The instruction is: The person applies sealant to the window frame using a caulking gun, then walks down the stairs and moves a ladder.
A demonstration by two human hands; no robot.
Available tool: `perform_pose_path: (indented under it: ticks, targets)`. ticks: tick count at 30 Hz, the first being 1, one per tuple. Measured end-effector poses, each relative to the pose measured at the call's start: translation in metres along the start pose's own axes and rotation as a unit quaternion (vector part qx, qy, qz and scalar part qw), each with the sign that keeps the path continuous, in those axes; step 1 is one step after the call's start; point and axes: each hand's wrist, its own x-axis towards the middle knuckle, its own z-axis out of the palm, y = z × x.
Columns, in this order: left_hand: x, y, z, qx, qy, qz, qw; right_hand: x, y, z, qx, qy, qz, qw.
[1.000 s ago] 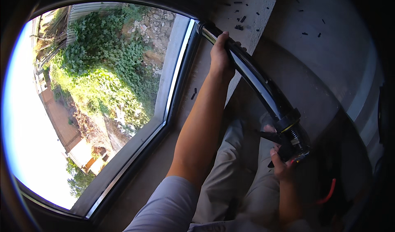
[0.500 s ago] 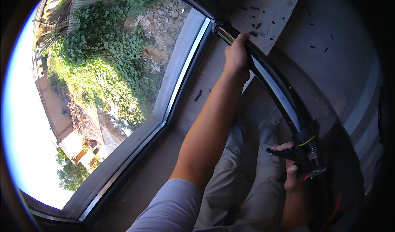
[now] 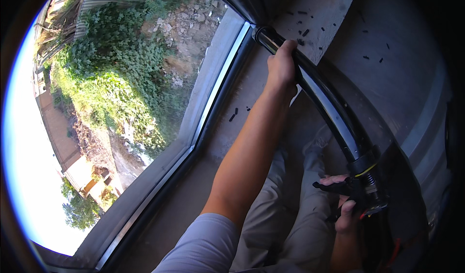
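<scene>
A long, thick, glossy black tube (image 3: 335, 109) runs from the upper middle down to the lower right; its exact kind I cannot tell. My left hand (image 3: 283, 65) is wrapped round its upper part, with the arm stretched out. At the lower end sit a dark collar with a yellow line (image 3: 363, 169), a metal spring (image 3: 371, 181) and a black grip (image 3: 352, 188) with a projecting lever. My right hand (image 3: 345, 215) is closed round that grip, its fingers partly hidden behind it. Beyond my left hand, the tube's far end reaches near the window frame's corner.
To the left, a large window with a silver-edged frame (image 3: 213, 91) shows greenery, rubble and corrugated sheeting outside. Small black pieces (image 3: 305, 32) lie scattered on the grey floor and the pale slab (image 3: 334, 11). A red wire (image 3: 395, 253) hangs at lower right. My legs are below.
The view has shifted slightly. The tube's lower end and my right hand sit a little lower in the picture. Both hands keep their hold.
</scene>
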Motion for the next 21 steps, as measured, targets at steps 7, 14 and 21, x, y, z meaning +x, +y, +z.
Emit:
perform_pose_path:
  ticks: [7,14,21]
  targets:
    - [-0.002,0.0,-0.002,-0.024,0.01,0.001,1.0,-0.004,-0.012,0.001,-0.041,0.019,0.023,0.999]
    - [-0.002,-0.005,-0.008,-0.019,0.028,0.002,0.999,-0.008,-0.017,-0.003,-0.036,0.012,0.035,0.999]
    - [-0.014,-0.007,-0.018,-0.026,0.049,-0.011,0.998,-0.019,-0.022,0.003,-0.014,0.041,0.071,0.997]
